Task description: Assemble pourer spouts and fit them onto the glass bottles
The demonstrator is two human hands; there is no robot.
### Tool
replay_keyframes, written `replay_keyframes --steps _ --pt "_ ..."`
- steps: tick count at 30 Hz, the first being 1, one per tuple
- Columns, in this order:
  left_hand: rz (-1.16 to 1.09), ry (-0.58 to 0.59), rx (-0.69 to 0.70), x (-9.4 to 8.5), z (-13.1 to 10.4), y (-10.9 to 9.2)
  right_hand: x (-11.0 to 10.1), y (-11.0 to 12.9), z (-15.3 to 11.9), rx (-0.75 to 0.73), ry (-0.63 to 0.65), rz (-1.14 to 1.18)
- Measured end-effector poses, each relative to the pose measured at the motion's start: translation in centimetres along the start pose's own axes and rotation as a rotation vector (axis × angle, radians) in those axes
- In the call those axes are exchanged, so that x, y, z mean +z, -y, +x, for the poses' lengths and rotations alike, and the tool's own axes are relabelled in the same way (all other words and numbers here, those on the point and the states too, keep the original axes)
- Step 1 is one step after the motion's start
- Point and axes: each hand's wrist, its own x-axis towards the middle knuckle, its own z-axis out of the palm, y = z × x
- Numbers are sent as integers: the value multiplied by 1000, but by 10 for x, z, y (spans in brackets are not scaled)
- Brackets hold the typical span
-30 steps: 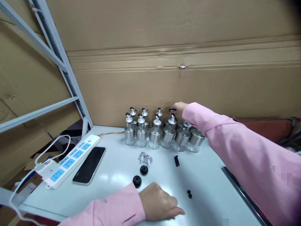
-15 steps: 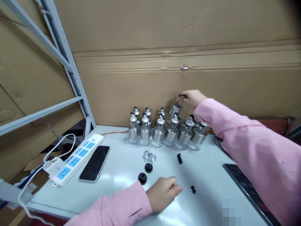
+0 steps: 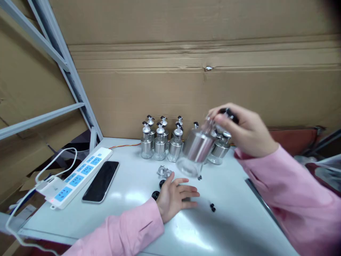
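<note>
My right hand (image 3: 247, 131) grips a glass bottle (image 3: 198, 145) with a shiny metal sleeve by its neck, tilted above the table. A black part at the bottle's top shows between the fingers. Below it, my left hand (image 3: 177, 195) is open, palm turned up and fingers spread, with nothing in it. Behind stand several similar bottles (image 3: 160, 144) in two rows, with silver collars and black spouts; the held bottle hides some. Clear ring-like parts (image 3: 161, 171) and two round black caps (image 3: 155, 195), partly covered, lie near my left hand. Small black pieces (image 3: 212, 207) lie to its right.
On the left are a white power strip (image 3: 77, 179) with a plugged-in charger and a black phone (image 3: 101, 182). A cardboard wall (image 3: 160, 89) closes off the back, with a metal rack (image 3: 77, 85) at left. A dark flat panel (image 3: 262, 202) lies under my right sleeve.
My right hand has brought the bottle from the back row forward, closer to me. My left hand has gone from a loose fist to open, with its fingers spread. The view has shifted slightly.
</note>
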Motion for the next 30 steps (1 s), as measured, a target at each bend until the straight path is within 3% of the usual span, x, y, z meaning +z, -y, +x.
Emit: replay_keyframes --steps 3,7,12,16,18,23,30 --pt "-28 92 -41 -1 0 2 16 -10 -24 107 228 135" --pt "32 182 -92 -2 -1 7 35 -33 -41 216 385 229" --pt "185 168 -47 -3 -6 12 49 -53 -49 344 505 455" --pt "247 165 -26 -3 -7 13 46 -59 -51 368 565 496" --pt "263 178 -1 -2 -7 13 43 -60 -47 337 495 430" --pt "326 167 38 0 -8 13 47 -55 -31 368 34 282" --pt "466 122 68 5 -12 11 66 -53 -34 422 62 379"
